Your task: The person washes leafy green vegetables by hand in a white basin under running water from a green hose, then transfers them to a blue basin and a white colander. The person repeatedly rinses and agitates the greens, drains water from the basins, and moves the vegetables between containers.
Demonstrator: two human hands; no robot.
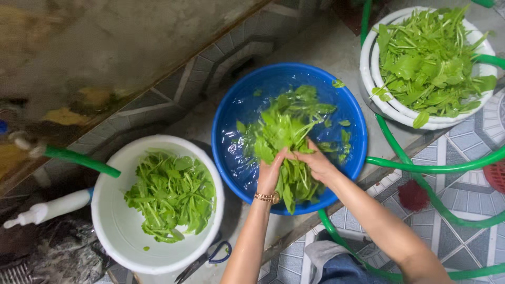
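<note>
Both hands close their fingers on one bunch of leafy greens (pixel 286 138) over the water-filled blue basin (pixel 231 105): left hand (pixel 271 173), right hand (pixel 318 163). The basin sits on a patterned tile floor (pixel 463 142) beside a grimy wall (pixel 105 47). Left of the basin stands a white bucket (pixel 113 221) of greens; right of it, a white bowl (pixel 379 100), with a green hose (pixel 421 168) looping past.

The blue basin (pixel 231 113) sits hemmed in by 2 white bowls: 1 (pixel 113 226) just left, 1 (pixel 368 58) at upper right. A green hose (pixel 421 168) loops close along its right rim. Scissors (pixel 208 259) lie below the left bowl. Open tiled floor (pixel 463 137) lies further right.
</note>
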